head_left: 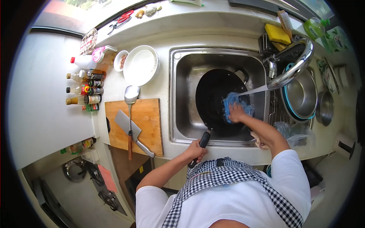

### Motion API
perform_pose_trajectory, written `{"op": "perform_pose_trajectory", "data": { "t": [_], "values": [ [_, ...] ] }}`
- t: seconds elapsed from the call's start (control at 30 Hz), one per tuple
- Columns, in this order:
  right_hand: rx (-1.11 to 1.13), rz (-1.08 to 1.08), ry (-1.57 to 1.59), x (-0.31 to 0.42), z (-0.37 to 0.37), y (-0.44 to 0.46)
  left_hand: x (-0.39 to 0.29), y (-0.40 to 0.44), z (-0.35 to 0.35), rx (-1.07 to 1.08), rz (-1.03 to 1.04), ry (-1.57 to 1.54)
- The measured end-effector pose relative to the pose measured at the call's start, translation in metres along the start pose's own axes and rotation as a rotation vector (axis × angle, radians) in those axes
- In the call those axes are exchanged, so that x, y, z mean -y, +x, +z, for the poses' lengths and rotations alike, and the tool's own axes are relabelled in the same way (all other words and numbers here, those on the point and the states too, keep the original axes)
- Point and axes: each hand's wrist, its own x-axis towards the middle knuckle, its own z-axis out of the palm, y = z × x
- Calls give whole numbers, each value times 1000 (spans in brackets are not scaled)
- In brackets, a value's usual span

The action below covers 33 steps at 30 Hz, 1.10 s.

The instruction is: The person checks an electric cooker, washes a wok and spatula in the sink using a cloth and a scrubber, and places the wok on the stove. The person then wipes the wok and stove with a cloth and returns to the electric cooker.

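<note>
A black wok [208, 93] lies tilted in the steel sink [183, 76], its long handle [205, 140] reaching over the front rim. My left hand [196, 150] is wrapped round that handle. Inside the wok, my right hand [236, 113] presses a blue cloth [230, 100] against the right side of the pan. Water [251, 91] streams from the chrome faucet [294, 76] onto the cloth and wok. The fingertips of my right hand are partly sunk in the cloth's folds.
Left of the sink, a cutting board [152, 125] carries a cleaver [128, 123] and a spatula [132, 95]. Behind it stand a white bowl [140, 65] and several bottles [83, 99]. To the right are a steel basin [306, 95], a yellow sponge [277, 34] and a plastic bag [291, 133].
</note>
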Motion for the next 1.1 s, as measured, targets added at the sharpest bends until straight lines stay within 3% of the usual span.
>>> {"op": "perform_pose_trajectory", "data": {
  "t": [0.13,0.23,0.33,0.4,0.5,0.6,0.67,0.73,0.83,0.93,0.97,1.07,1.1],
  "values": [
    [249,-299,390,47,17,-30,3,4,2,31,-39,12],
    [126,-517,505,59,5,-43,0,1,1,11,-22,32],
    [61,-458,238,28,26,-18,-1,0,-2,-2,6,41],
    [-63,-204,160,5,28,-5,4,1,-2,5,21,40],
    [-302,-124,416,-33,9,6,-2,-5,3,14,28,52],
    [-451,-153,655,-41,-60,-76,-7,-18,7,-21,60,90],
    [-624,-259,583,-45,-89,-136,-9,-26,5,-43,60,104],
    [-705,-231,347,-49,-104,-183,-11,-32,4,-47,57,99],
    [-804,-47,-17,-64,-86,-200,-16,-31,2,-17,53,62],
    [-723,72,-110,-76,-57,-187,-21,-30,3,-13,32,0],
    [-809,48,-252,-76,-59,-192,-21,-29,2,15,31,-33],
    [-744,3,51,-82,-101,-216,-19,-26,-1,76,24,-80],
    [-1029,-39,77,-91,-115,-219,-16,-23,-2,84,25,-75]
  ]
}}
